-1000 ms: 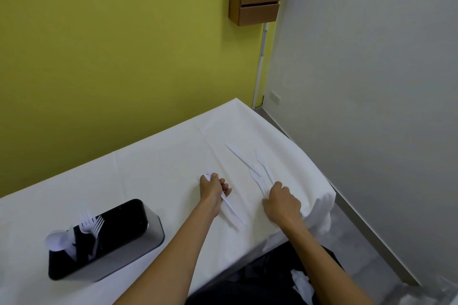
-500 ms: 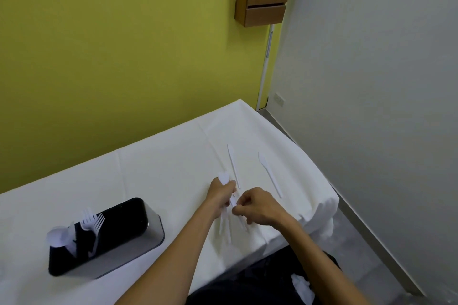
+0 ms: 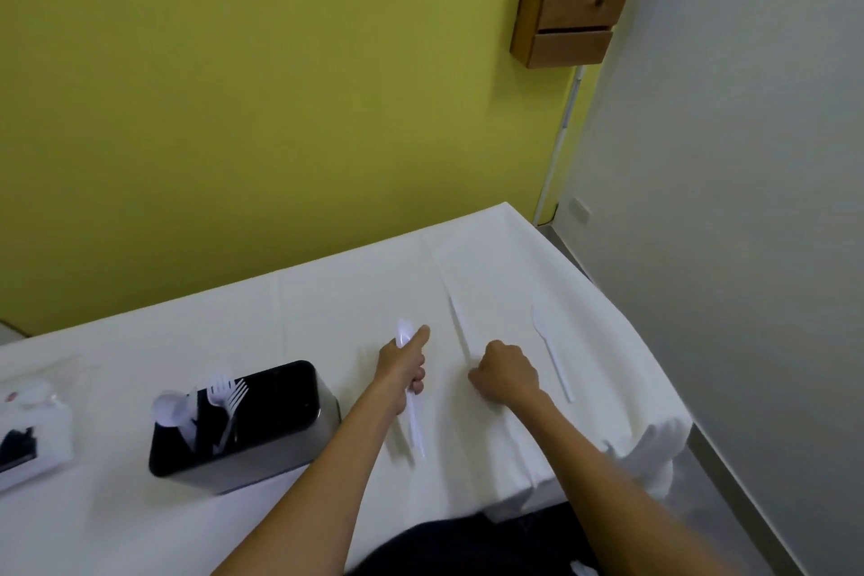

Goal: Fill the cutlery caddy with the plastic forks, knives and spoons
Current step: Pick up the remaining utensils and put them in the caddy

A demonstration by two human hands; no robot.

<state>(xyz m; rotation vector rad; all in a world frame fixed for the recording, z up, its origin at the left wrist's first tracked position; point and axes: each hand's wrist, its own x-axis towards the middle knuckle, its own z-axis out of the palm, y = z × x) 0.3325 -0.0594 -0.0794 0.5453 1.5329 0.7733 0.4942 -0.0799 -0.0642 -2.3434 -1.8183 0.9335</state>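
The left hand (image 3: pixel 403 367) gripped white cutlery (image 3: pixel 414 421). The right hand (image 3: pixel 507 377) curled beside the knife (image 3: pixel 458 327), hold unclear; pinching its handle looked best.

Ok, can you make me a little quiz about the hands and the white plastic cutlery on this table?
1. True or false: the cutlery caddy already has forks standing in it.
2. Which hand grips a spoon? A: left hand. B: right hand. C: neither.
3. Fill in: the loose spoon lies on the cloth to the ___ of the right hand.
Key: 1 true; 2 A; 3 right.
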